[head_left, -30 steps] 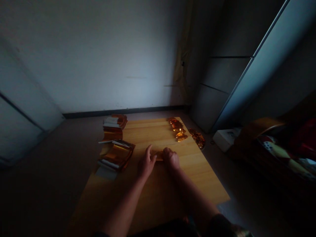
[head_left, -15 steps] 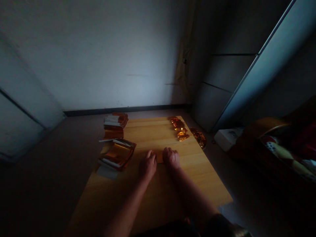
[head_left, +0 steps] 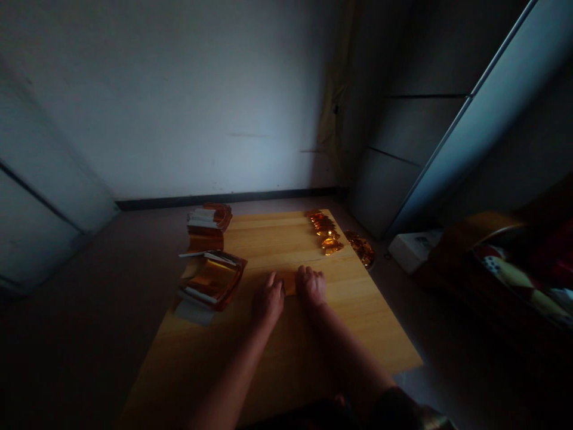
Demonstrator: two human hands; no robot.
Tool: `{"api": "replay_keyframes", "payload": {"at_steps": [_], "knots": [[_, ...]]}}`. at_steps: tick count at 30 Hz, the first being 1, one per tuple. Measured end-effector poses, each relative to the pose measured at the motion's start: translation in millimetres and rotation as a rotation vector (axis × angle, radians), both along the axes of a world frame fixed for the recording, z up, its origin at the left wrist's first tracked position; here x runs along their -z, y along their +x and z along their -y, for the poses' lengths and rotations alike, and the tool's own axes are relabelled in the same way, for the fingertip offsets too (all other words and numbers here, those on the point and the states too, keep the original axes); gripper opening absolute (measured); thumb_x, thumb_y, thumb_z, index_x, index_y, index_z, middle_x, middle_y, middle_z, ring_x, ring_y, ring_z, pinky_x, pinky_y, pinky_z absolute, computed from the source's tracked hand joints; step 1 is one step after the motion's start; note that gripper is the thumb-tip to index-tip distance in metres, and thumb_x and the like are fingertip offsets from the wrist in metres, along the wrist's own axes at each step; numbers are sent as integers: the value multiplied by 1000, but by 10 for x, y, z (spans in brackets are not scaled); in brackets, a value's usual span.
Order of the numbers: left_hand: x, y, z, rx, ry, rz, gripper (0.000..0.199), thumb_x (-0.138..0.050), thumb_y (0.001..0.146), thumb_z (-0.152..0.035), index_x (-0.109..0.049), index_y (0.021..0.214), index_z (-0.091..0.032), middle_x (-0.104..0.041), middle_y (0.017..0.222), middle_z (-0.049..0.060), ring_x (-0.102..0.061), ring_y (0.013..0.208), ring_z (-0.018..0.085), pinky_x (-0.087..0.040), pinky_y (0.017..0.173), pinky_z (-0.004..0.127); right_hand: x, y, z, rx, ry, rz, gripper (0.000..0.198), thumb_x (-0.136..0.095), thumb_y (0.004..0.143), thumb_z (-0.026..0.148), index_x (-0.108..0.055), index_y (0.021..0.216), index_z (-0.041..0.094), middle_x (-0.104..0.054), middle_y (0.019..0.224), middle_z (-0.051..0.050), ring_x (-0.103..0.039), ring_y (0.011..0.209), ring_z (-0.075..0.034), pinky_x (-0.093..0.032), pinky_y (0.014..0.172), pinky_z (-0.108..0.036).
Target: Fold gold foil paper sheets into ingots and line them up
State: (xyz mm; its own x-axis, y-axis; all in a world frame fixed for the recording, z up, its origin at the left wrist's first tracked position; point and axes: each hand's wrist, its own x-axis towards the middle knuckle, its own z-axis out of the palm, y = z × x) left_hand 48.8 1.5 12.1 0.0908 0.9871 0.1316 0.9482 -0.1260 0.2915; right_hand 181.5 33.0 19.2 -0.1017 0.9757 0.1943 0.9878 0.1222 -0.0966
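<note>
A small sheet of gold foil paper (head_left: 290, 283) lies on the wooden table (head_left: 273, 239) between my two hands. My left hand (head_left: 270, 298) is closed on its left edge, fingers curled. On the right edge, my right hand (head_left: 312, 286) is closed as well, knuckles up. My fingers cover both ends of the sheet, so its exact shape is hidden. Stacks of gold foil paper (head_left: 215, 278) with pale undersides lie to the left of my left hand. Beyond my right hand, a row of folded gold foil pieces (head_left: 326, 233) runs along the table's far right edge.
More shiny foil pieces (head_left: 362, 249) are heaped below the table's right edge. A white box (head_left: 412, 249) stands on the floor near a wooden chair (head_left: 487, 227) with patterned cloth. A pale wall (head_left: 201, 119) rises behind the table, with a cabinet (head_left: 403, 131) at the right.
Both hands stay at nearly the same spot on the foil paper. Only slight finger movement shows, and the stacks and folded pieces are unchanged.
</note>
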Motion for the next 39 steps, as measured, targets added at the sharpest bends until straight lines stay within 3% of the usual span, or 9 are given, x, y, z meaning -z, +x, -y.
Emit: {"api": "replay_keyframes", "payload": {"at_steps": [12, 18, 24, 29, 39], "knots": [[-31, 6, 5, 34, -29, -13, 30, -39, 89, -17, -64, 106, -17, -55, 131, 9, -61, 104, 20, -46, 91, 30, 4, 32, 11, 78, 29, -138, 16, -46, 88, 25, -55, 100, 20, -62, 95, -6, -57, 82, -18, -35, 70, -28], [-64, -7, 11, 46, -18, -61, 29, -40, 89, -21, -64, 104, -19, -55, 131, 8, -63, 93, 19, -46, 87, 32, 44, 196, 10, -6, 37, -326, 21, -54, 77, 20, -60, 97, 20, -57, 110, -7, -51, 96, -19, -38, 78, -28], [-186, -25, 53, 71, 7, -86, 28, -42, 87, -22, -62, 106, -20, -56, 129, 9, -62, 97, 25, -42, 92, 40, 93, 145, 166, -70, 23, -411, 49, -66, 70, 31, -54, 117, 22, -46, 134, -10, -43, 117, -26, -36, 92, -37], [-243, -51, 68, 103, -20, -73, 29, -46, 84, -20, -61, 108, -20, -53, 133, 9, -60, 103, 26, -41, 93, 42, 121, 98, 199, -92, 16, -427, 56, -68, 68, 30, -53, 120, 21, -45, 136, -13, -40, 123, -29, -31, 99, -41], [-174, -100, 48, 126, 15, -70, 30, -43, 87, -27, -60, 111, -20, -54, 133, 8, -60, 103, 26, -42, 92, 42, 167, 121, 143, -19, -10, -523, 53, -62, 65, 14, -54, 118, 18, -47, 135, -13, -44, 120, -26, -35, 100, -37]]}}
